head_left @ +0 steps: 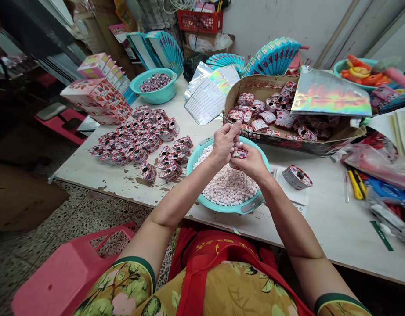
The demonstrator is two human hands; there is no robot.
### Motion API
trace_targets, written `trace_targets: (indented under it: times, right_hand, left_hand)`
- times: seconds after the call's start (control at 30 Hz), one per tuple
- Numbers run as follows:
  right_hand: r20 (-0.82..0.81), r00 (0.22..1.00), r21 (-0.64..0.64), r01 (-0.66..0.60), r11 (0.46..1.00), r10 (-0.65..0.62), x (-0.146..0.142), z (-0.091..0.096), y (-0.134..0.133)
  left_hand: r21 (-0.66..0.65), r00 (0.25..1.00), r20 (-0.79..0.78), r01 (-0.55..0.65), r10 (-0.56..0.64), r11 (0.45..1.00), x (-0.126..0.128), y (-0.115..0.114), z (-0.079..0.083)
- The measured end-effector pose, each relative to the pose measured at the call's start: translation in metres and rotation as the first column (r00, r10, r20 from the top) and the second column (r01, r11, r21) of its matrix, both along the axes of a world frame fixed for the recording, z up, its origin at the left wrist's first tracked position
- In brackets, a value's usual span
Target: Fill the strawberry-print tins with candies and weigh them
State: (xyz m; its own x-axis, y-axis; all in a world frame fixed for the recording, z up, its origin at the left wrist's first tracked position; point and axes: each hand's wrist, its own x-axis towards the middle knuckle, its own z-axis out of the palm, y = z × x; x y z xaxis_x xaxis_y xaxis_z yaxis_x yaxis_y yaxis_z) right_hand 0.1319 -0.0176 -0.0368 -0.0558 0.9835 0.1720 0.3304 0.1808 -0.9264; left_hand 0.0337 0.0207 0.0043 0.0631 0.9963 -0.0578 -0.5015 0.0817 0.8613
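Both hands are above a turquoise basin (191, 169) heaped with small pale pink pellets (230, 186) that look like candies. My right hand (251, 163) grips a small printed oval container (240, 153), red and white. Just above it, my left hand (225, 141) is closed, fingertips bunched together, with a few pale pellets apparently in it. Left of the basin stand several similar containers (148, 171) with dark round openings on top, some in a tight cluster (130, 138). One more container (297, 177) rests on the right of the basin.
Behind the basin, a cardboard box (288, 147) holds more containers, with a shiny silver sheet (330, 94) over it. Another turquoise bowl (156, 94) and silver sheets (209, 94) sit further back. A yellow cutter (356, 184) lies right; a pink stool (67, 272) stands on the floor.
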Motion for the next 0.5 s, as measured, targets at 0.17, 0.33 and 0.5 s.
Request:
trace_targets:
  times: [0.17, 0.33, 0.5]
  right_hand:
    - [-0.221, 0.975, 0.027, -0.026, 0.999, 0.031, 0.001, 0.0, -0.004]
    - [-0.323, 0.946, 0.013, -0.03, 0.999, 0.032, 0.001, -0.007, -0.003]
    - [-0.415, 0.909, -0.075, -0.089, 0.993, 0.05, 0.0, -0.007, -0.003]
  left_hand:
    - [0.035, 0.995, -0.083, 0.066, -0.063, 0.997, 0.001, -0.004, 0.006]
    - [0.039, 0.986, -0.154, 0.063, -0.057, 0.997, 0.006, -0.008, 0.008]
    - [0.038, 0.989, -0.099, 0.113, -0.109, 0.993, -0.005, -0.001, 0.02]
